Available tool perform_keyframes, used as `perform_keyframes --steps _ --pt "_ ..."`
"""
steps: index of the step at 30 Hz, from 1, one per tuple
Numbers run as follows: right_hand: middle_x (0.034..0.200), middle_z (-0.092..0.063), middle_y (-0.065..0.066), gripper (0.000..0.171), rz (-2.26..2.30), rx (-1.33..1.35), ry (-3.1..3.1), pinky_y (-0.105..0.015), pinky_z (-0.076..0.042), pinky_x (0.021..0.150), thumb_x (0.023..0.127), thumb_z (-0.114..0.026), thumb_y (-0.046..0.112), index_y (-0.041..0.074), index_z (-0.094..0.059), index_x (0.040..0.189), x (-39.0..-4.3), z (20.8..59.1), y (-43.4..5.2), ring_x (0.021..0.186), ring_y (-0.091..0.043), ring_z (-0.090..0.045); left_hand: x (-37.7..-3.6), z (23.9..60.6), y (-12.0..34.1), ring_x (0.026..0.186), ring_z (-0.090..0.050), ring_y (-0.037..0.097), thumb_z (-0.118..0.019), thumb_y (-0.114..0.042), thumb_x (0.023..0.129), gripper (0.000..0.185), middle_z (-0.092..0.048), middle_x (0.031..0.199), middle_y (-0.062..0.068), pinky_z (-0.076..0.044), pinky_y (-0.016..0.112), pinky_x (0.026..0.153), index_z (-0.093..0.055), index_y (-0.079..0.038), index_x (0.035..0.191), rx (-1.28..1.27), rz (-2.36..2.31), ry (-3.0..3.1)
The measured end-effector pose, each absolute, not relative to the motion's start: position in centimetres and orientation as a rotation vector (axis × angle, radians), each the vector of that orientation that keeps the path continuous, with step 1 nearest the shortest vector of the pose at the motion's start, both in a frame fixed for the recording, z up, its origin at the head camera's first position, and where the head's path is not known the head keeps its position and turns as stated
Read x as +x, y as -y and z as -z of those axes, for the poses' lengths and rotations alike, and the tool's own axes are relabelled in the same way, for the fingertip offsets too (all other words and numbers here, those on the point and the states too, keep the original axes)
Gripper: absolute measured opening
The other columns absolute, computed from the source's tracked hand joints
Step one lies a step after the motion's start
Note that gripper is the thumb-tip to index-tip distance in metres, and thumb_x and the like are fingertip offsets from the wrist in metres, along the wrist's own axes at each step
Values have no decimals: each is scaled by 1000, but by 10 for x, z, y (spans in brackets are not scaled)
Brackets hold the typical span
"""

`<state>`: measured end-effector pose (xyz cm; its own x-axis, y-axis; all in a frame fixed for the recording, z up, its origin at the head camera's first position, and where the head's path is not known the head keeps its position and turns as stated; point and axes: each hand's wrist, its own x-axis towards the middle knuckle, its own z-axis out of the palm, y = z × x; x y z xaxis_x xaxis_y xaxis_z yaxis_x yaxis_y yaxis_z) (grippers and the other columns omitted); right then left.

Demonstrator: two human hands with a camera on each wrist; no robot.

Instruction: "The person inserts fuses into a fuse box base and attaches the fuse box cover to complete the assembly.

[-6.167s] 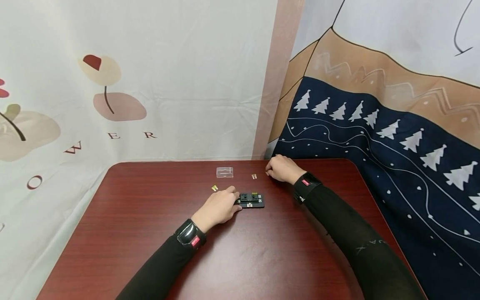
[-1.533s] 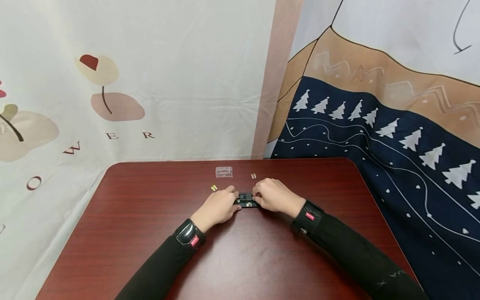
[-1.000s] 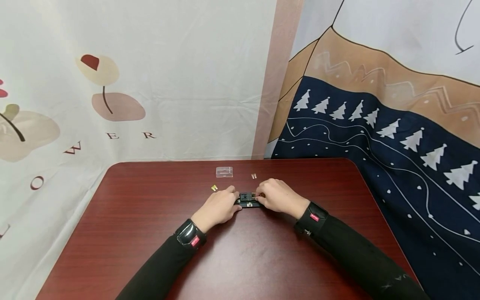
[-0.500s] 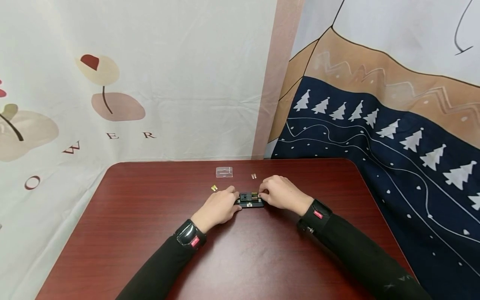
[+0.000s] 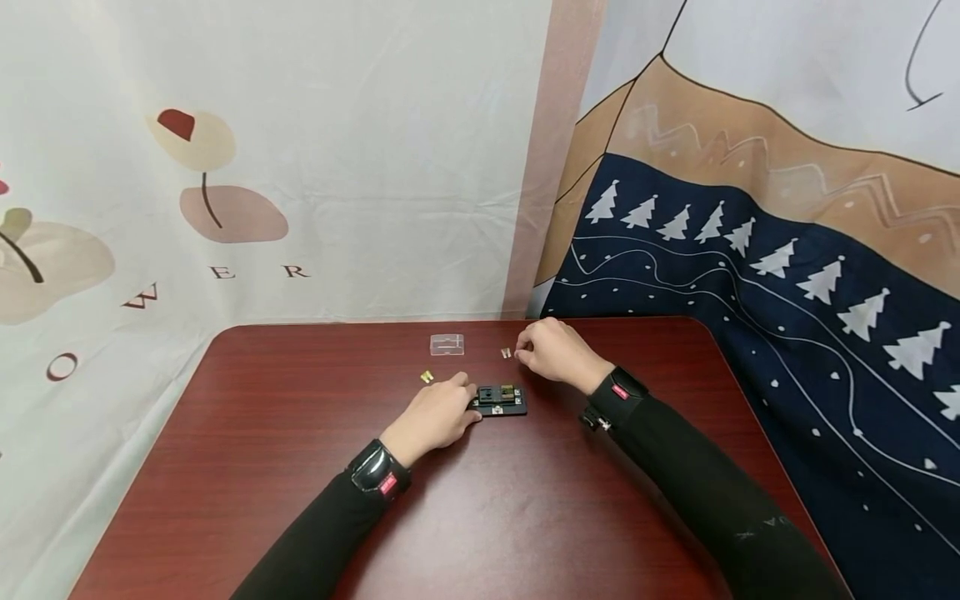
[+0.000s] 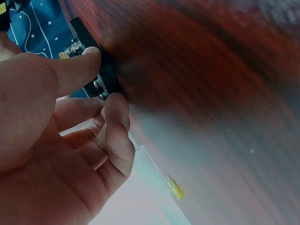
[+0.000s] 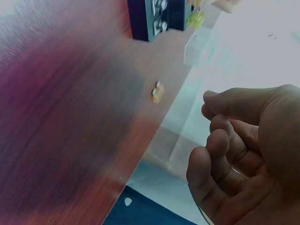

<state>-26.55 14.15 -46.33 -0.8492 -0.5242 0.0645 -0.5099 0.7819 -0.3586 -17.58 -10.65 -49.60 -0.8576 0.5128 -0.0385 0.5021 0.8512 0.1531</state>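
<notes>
My left hand [image 5: 431,419] grips the left end of a black fuse block [image 5: 501,409], thumb along its near side and fingertips at its end. Silver screw terminals show on the block in both wrist views, and a yellow fuse [image 5: 507,390] sits in its right part. Beyond the block, my right hand [image 5: 558,354] hovers with thumb and index tips close together and nothing visible between them. Just left of those fingertips lies a small orange two-pronged blade fuse [image 7: 158,93] on the table. A loose yellow blade fuse [image 5: 427,377] lies behind my left hand.
A clear plastic cover [image 5: 447,345] lies near the back edge of the reddish-brown table [image 5: 300,500]. Behind that edge hang a pale printed cloth [image 5: 375,167] and a navy cloth with white trees [image 5: 675,267].
My right hand has left the block's right end and moved back, coming up beside the orange fuse. The left hand stays on the fuse block.
</notes>
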Motion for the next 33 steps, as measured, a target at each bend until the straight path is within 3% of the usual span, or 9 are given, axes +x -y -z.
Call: perform_keyframes --steps 20,33 --pt "114 -84 -8 21 466 -787 -2882 -44 -64 92 107 -71 18 10 -87 116 -299 482 -128 103 -24 -77 -176 496 108 90 -76 28 -77 -39 105 39 -67 115 6 -65 45 80 -75 -7 127 820 -231 -2950" --pt "110 -85 -4 16 415 -843 -2910 -46 -64 89 103 -74 18 15 -89 110 -301 495 -121 100 -22 -78 -176 496 106 90 -76 28 -77 -37 105 37 -67 114 6 -65 45 79 -75 -7 125 824 -209 -2951"
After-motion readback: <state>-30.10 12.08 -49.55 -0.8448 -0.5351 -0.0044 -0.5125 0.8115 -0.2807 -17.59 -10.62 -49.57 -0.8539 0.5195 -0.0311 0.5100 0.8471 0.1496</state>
